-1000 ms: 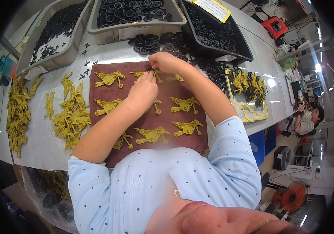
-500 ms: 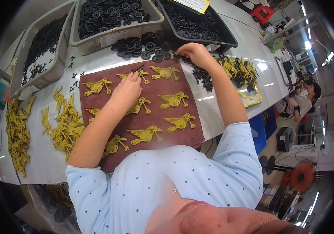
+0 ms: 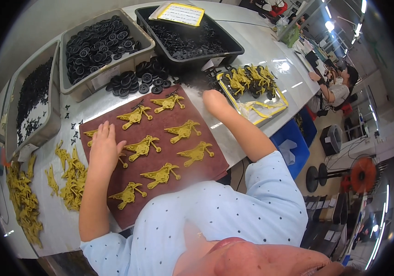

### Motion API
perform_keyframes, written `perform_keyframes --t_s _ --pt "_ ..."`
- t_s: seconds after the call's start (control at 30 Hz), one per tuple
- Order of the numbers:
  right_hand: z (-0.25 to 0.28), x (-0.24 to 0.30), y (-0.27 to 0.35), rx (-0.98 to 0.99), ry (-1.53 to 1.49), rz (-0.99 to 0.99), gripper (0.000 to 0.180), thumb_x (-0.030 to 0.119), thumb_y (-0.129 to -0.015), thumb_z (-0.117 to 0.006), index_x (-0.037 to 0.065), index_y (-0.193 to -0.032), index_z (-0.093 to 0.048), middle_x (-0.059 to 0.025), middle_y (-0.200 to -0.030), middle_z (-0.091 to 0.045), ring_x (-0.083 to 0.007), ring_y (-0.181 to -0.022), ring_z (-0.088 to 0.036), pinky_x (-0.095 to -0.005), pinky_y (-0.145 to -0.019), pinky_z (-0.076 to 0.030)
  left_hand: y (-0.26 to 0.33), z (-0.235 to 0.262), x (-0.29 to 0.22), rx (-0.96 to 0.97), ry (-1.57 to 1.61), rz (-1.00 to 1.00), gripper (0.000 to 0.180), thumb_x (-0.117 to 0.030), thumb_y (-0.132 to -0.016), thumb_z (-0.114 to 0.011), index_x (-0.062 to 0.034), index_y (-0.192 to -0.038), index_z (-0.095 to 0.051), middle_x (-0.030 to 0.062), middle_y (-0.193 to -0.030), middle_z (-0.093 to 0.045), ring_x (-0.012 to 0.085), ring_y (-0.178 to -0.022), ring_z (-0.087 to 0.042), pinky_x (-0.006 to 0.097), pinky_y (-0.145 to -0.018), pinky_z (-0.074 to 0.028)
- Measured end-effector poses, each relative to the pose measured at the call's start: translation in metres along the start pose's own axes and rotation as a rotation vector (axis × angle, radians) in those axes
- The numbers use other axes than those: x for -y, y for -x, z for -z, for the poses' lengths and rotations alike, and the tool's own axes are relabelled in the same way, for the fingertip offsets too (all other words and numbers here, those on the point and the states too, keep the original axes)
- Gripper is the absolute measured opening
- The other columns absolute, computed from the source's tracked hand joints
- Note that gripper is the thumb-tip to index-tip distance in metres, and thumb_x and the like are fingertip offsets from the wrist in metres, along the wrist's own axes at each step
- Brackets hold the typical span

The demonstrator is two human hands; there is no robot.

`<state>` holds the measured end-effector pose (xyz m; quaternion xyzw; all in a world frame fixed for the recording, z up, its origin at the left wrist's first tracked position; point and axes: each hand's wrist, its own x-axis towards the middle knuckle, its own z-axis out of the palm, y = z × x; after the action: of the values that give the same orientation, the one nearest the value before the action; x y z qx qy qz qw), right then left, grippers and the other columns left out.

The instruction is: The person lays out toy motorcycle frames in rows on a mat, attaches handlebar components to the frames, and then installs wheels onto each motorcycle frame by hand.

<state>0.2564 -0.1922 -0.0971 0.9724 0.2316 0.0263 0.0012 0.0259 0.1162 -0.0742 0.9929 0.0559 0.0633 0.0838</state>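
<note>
Yellow plastic bird-shaped parts (image 3: 160, 175) lie in rows on a dark red cloth (image 3: 192, 172). Thin black pieces (image 3: 172, 93) rest at the top of two parts in the far row. My left hand (image 3: 105, 146) lies flat, fingers stretched, over the yellow part (image 3: 89, 133) at the far left of the cloth and partly covers it. Off the cloth's right edge, my right hand (image 3: 216, 104) is closed at the small black pieces (image 3: 200, 83) heaped on the table. Its fingertips are hidden, so whatever they pinch does not show.
Behind the cloth stand a grey bin (image 3: 147, 48) of black wheels, a black bin (image 3: 234, 51) of small black parts and another grey bin (image 3: 55, 117). Yellow parts (image 3: 22, 202) pile up at left. A yellow-edged tray (image 3: 270, 112) holds wheeled assemblies at right. A co-worker (image 3: 339, 87) sits beyond.
My left hand has moved from the far row's middle part to its left one, uncovering the middle part. My right hand has drawn nearer me along the black pieces. The view has shifted.
</note>
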Motion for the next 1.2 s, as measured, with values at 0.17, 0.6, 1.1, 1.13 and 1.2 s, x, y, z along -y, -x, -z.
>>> perform_keyframes --t_s 0.17,0.6,1.1,1.13,1.2 --pt "0.032 0.023 -0.013 -0.027 -0.262 0.042 0.024 0.01 -0.082 -0.051 -0.004 -0.101 -0.054 -0.0279 -0.093 -0.061 -0.0429 -0.091 -0.059 -0.0465 -0.078 -0.049 0.016 -0.014 0.017 0.042 -0.024 0.047 0.062 -0.033 -0.083 -0.064 0.0056 -0.128 -0.045 0.0183 -0.139 -0.041 0.0336 -0.129 -0.038 0.046 -0.106 -0.031" --pt "0.049 0.192 -0.058 0.239 -0.885 0.403 0.025 0.005 -0.082 -0.064 -0.001 -0.106 -0.066 -0.0067 -0.08 -0.066 -0.0112 -0.067 -0.061 -0.0266 -0.061 -0.049 0.022 -0.019 0.031 0.012 0.026 0.073 0.068 -0.046 -0.084 -0.059 0.0034 -0.129 -0.045 0.0185 -0.138 -0.043 0.0306 -0.13 -0.038 0.045 -0.106 -0.03" --pt "-0.001 0.282 -0.073 0.217 -0.642 0.748 0.007 0.006 -0.069 -0.071 0.004 -0.075 -0.067 -0.0118 -0.076 -0.068 -0.0263 -0.073 -0.066 -0.0352 -0.067 -0.05 0.019 -0.027 0.034 -0.041 0.014 0.073 0.071 -0.046 -0.079 -0.063 0.005 -0.126 -0.049 0.0181 -0.134 -0.048 0.0293 -0.128 -0.042 0.042 -0.106 -0.033" --pt "0.002 0.284 -0.072 0.22 -0.642 0.749 0.007 0.006 -0.069 -0.071 0.004 -0.075 -0.067 -0.0118 -0.076 -0.068 -0.0263 -0.073 -0.066 -0.0352 -0.067 -0.05 0.019 -0.026 0.033 -0.041 0.015 0.076 0.071 -0.046 -0.079 -0.063 0.0053 -0.126 -0.049 0.0182 -0.133 -0.049 0.0294 -0.127 -0.043 0.041 -0.105 -0.033" --pt "0.007 0.286 -0.07 0.281 -0.546 0.73 0.007 0.003 -0.074 -0.066 0.001 -0.081 -0.066 -0.0115 -0.079 -0.069 -0.0243 -0.075 -0.066 -0.0333 -0.069 -0.05 0.018 -0.026 0.033 -0.04 0.018 0.079 0.07 -0.045 -0.079 -0.064 0.0055 -0.125 -0.05 0.0183 -0.133 -0.049 0.0294 -0.127 -0.043 0.04 -0.105 -0.034"
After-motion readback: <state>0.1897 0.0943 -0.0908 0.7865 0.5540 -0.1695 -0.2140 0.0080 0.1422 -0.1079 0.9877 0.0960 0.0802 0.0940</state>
